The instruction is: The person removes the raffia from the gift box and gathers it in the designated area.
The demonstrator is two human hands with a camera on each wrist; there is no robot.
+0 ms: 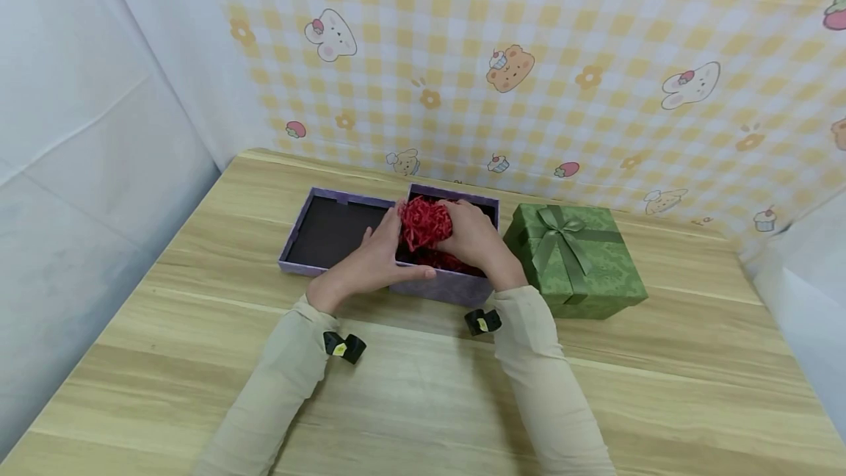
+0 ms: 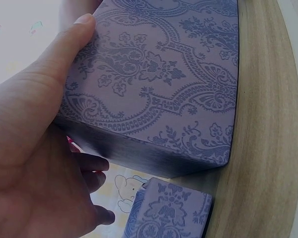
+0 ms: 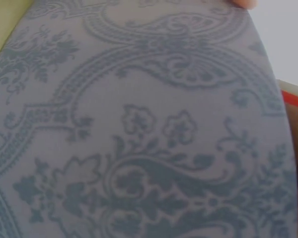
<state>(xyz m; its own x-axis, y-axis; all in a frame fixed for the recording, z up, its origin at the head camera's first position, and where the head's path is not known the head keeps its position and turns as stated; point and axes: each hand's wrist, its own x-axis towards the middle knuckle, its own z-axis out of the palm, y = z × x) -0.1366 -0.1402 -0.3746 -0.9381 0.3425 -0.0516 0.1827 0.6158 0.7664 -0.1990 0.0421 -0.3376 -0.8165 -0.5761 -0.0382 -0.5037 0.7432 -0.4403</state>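
A purple patterned box (image 1: 443,288) stands uncovered, with crinkled red shredded paper (image 1: 423,225) bunched above its opening and more red shreds inside. My right hand (image 1: 471,233) reaches over the box and grips the bunch from its right side. On the other side, my left hand (image 1: 373,259) has its fingers extended at the bunch and the box's left rim, its thumb stretched along the front edge. The left wrist view shows that hand (image 2: 30,134) spread beside the box's patterned wall (image 2: 159,74). That wall (image 3: 154,163) hides most of the right hand in the right wrist view.
The purple lid (image 1: 330,233), dark inside, lies upturned left of the box. A green gift box (image 1: 611,263) with a ribbon bow stands close on the right. Behind the wooden table (image 1: 410,388) hangs a yellow checked cloth (image 1: 463,35).
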